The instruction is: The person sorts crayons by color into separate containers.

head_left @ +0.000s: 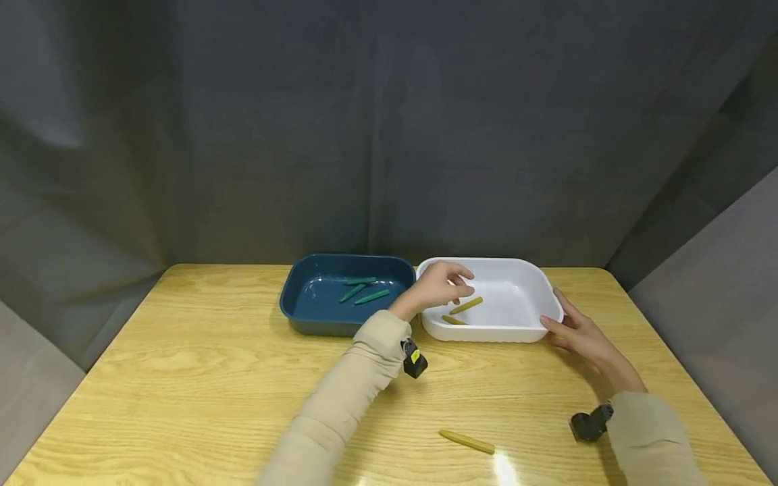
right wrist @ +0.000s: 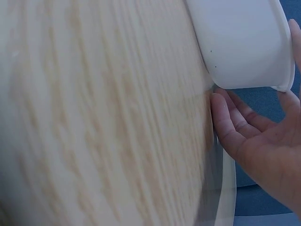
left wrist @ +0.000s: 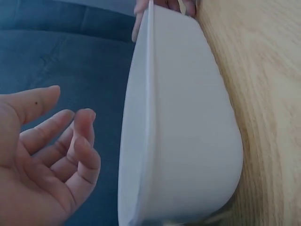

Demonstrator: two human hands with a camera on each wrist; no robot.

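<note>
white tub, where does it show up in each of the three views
Head: the white tub sits right of centre at the table's far edge, beside the blue tub.
Left wrist: it fills the middle, seen edge-on, right of the left hand.
Right wrist: top right corner, above the right hand.
Shared landmark: the wooden table.

The white tub (head_left: 523,331) looked smooth, glossy plastic; beneath it the table (head_left: 213,378) showed varnished wood grain, faintly shiny.

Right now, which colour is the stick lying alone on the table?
Yellow. The stick shows best in the head view.
</note>
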